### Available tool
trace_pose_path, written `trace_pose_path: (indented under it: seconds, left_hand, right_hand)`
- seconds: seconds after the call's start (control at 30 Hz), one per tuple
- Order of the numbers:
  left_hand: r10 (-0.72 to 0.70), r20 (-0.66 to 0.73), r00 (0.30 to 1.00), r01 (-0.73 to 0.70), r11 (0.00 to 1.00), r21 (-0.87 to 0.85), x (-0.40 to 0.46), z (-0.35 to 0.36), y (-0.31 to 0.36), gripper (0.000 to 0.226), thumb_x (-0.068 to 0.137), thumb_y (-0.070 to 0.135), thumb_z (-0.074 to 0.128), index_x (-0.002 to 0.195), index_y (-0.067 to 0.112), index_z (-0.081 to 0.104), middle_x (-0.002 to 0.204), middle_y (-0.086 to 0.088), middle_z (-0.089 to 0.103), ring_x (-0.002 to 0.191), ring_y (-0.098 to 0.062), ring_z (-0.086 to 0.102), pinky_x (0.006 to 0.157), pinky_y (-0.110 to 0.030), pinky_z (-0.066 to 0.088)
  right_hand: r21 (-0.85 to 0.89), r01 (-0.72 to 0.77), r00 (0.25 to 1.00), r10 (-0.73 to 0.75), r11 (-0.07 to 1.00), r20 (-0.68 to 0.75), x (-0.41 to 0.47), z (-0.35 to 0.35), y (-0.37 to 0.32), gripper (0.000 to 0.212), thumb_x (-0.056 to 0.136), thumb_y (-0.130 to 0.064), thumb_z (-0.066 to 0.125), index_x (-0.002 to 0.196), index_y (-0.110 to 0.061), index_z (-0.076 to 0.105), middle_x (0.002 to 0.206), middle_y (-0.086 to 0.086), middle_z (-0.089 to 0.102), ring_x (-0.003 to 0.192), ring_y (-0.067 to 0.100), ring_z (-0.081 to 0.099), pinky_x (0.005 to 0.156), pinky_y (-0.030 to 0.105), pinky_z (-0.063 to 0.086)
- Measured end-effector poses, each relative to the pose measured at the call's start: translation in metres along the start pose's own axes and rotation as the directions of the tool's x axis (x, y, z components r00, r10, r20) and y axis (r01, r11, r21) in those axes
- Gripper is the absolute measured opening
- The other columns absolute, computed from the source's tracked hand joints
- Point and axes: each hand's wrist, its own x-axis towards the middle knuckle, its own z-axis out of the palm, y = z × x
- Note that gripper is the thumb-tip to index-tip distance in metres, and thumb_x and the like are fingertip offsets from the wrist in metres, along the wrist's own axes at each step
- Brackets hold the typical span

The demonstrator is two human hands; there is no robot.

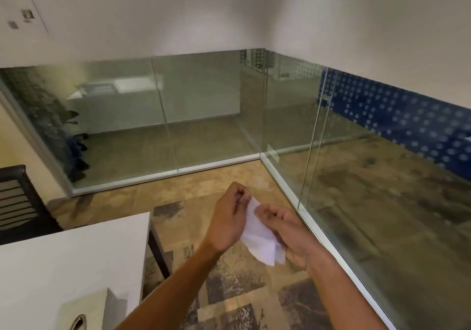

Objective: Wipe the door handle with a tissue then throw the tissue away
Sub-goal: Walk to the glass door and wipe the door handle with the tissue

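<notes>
Head view, my left hand (229, 217) and right hand (293, 235) raised over patterned carpet (229, 291), white tissue (260, 238) pinched between both, fingers curled closed, apparently mid-fold, white table (63, 258) at left.

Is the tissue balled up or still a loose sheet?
Loose sheet: the tissue hangs unfolded between the left hand and right hand, both pinching it.

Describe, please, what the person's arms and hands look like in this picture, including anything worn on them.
Both forearms are bare as far as the picture shows: no sleeves reach into view. The left hand and the right hand are bare too, without gloves. No watch, bracelet or ring can be seen on either wrist or on the fingers that show. No markings are visible on them.
</notes>
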Motion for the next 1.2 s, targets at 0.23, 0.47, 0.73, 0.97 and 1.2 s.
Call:
trace_pose_path:
  seconds: [0.23,0.47,0.73,0.97,1.2]
  left_hand:
    - [0.08,0.196,0.977,-0.07,0.996,-0.057,0.012,0.084,0.045,0.017,0.105,0.015,0.048,0.09,0.019,0.054,0.073,0.019,0.057,0.065,0.003,0.048,0.061,-0.012,0.039]
    - [-0.036,0.319,0.947,0.09,0.984,-0.157,0.018,0.123,0.054,0.026,0.104,0.032,0.053,0.083,0.025,0.066,0.075,0.017,0.068,0.072,-0.003,0.061,0.06,-0.01,0.044]
    - [-0.095,0.818,0.568,0.439,0.875,-0.204,0.008,0.212,0.076,0.057,0.087,0.066,0.055,0.103,0.017,0.08,0.104,-0.016,0.078,0.096,-0.027,0.069,0.089,-0.036,0.052]
    - [0.006,0.795,0.606,0.432,0.837,-0.336,0.018,0.291,0.098,0.05,0.1,0.021,0.057,0.105,-0.028,0.054,0.098,-0.024,0.059,0.093,-0.03,0.049,0.087,-0.041,0.039]
    - [-0.004,0.823,0.568,0.525,0.772,-0.358,0.027,0.363,0.127,0.033,0.107,0.025,0.048,0.1,-0.003,0.065,0.092,-0.021,0.062,0.09,-0.029,0.053,0.081,-0.042,0.043]
  right_hand:
    - [-0.023,0.078,0.977,-0.081,0.997,-0.198,-0.072,-0.086,-0.014,0.048,0.074,-0.043,0.079,0.098,-0.002,0.077,0.097,0.025,0.074,0.075,0.026,0.071,0.063,0.03,0.054]
    - [-0.075,0.118,0.91,-0.138,0.99,-0.39,-0.093,-0.114,-0.014,0.038,0.096,-0.042,0.059,0.1,-0.006,0.072,0.093,0.035,0.067,0.082,0.042,0.053,0.069,0.05,0.037]
    - [-0.098,0.22,0.734,-0.231,0.971,-0.639,-0.144,-0.183,-0.025,0.029,0.1,-0.027,0.054,0.103,-0.004,0.071,0.101,0.019,0.074,0.086,0.024,0.067,0.08,0.037,0.052]
    - [-0.148,0.245,0.519,-0.258,0.958,-0.815,-0.187,-0.232,-0.028,0.03,0.101,-0.026,0.055,0.099,-0.003,0.073,0.102,0.023,0.075,0.084,0.025,0.066,0.078,0.039,0.049]
    - [-0.168,0.188,0.341,-0.224,0.968,-0.913,-0.209,-0.257,-0.037,0.046,0.096,-0.039,0.061,0.091,0.005,0.072,0.08,0.01,0.066,0.075,0.019,0.055,0.072,0.034,0.037]
